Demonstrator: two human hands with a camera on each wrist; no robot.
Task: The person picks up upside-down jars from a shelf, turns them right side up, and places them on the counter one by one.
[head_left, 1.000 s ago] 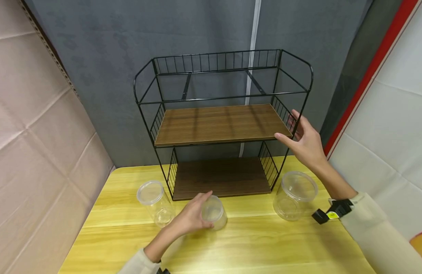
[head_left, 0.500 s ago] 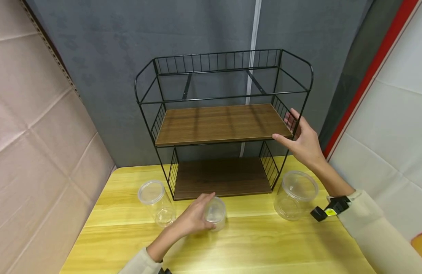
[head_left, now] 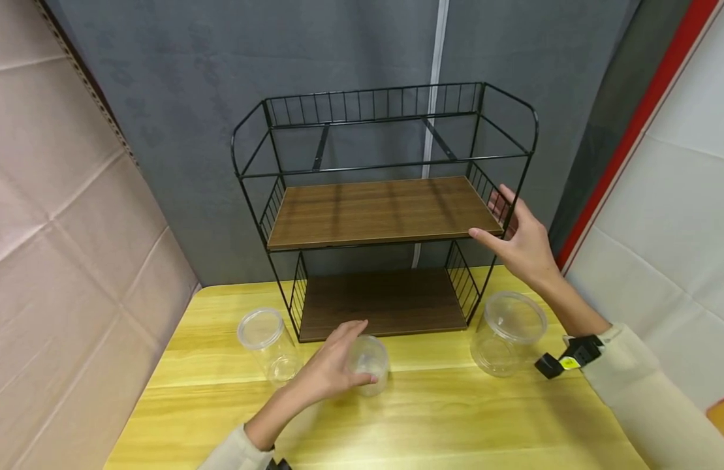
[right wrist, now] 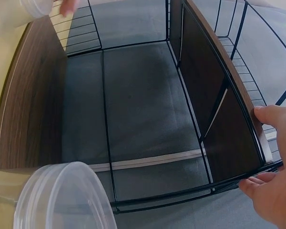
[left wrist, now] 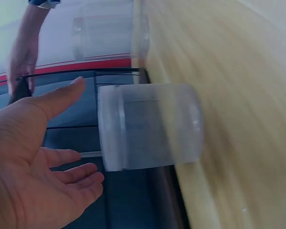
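A small clear plastic jar [head_left: 373, 358] with a lid stands on the table before the two-tier rack [head_left: 379, 212]. My left hand [head_left: 329, 365] is beside it, fingers and thumb spread about its left side. In the left wrist view a gap shows between that hand [left wrist: 43, 167] and the jar [left wrist: 152, 126]. My right hand [head_left: 523, 248] holds the rack's right side at the middle shelf. Its thumb lies at the wooden board's front edge, with the other fingers outside the side wires. The right wrist view shows this hand [right wrist: 276, 162] at the shelf's corner.
A taller clear jar [head_left: 262, 331] stands left of the rack, and a wider one [head_left: 508, 329] stands at its right front, below my right forearm. The yellow wooden table [head_left: 444, 424] bears everything. A grey cloth wall [head_left: 179, 130] rises close behind the rack.
The small jar shifted slightly right along the table with my left hand. That hand's thumb and fingers have since spread and come away from it. My right hand stays on the rack.
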